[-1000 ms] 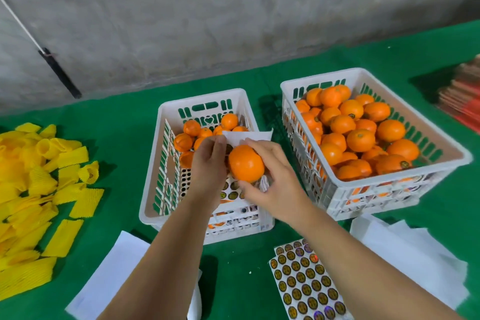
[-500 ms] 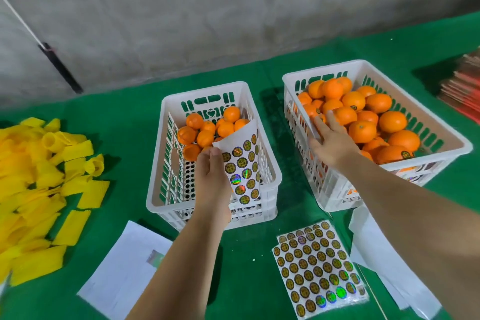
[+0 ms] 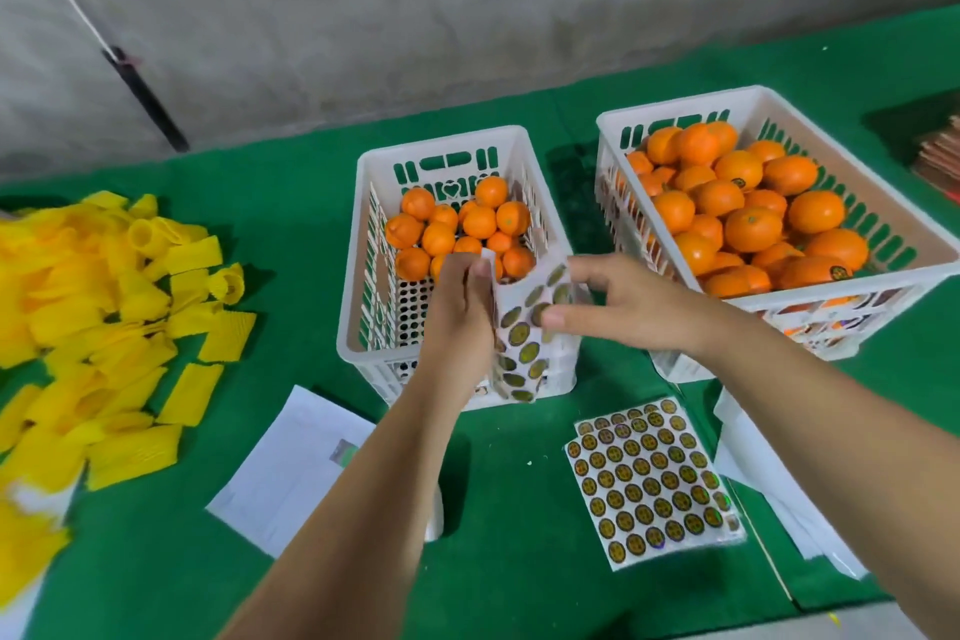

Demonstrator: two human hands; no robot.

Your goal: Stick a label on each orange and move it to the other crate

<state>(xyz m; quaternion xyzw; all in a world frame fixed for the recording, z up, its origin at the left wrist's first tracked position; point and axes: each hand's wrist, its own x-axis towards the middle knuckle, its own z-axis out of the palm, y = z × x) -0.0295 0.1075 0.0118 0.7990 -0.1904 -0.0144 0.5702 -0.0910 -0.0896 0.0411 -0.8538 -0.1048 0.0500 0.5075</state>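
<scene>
1. Biggest change first: the right hand point(image 3: 623, 307) was over at the right crate point(image 3: 779, 317) half a second ago, fingers spread near the fruit. Now it's pulled back to the middle and its fingertips pinch at a label on the sheet point(image 3: 524, 327).
2. Left hand point(image 3: 457, 312) hasn't really budged. It still grips the sheet by its top edge, fingers curled round it, over the near right part of the left crate point(image 3: 363, 317). The sheet hangs more edge-on and curled now, where before it faced up flat.
3. The orange that was in hand a second ago is gone from both hands; can't tell which one in the crates it is.
4. Oranges: the left crate has a small batch point(image 3: 457, 229) bunched at the far end, with bare perforated floor near the hands. The right crate is piled full point(image 3: 737, 213), and a couple there show dark round labels.
5. Table point(image 3: 291, 203) is covered in green cloth. A pile of yellow foam sleeves point(image 3: 98, 327) sits at the left, white papers point(image 3: 291, 468) lie in front of the left crate, a full spare sheet point(image 3: 649, 478) lies flat near the right arm, and more white paper point(image 3: 763, 483) is beside that.
6. Behind it all, a plain grey wall point(image 3: 467, 5), with a dark rod on a white cord point(image 3: 145, 94) leaning at the left.
</scene>
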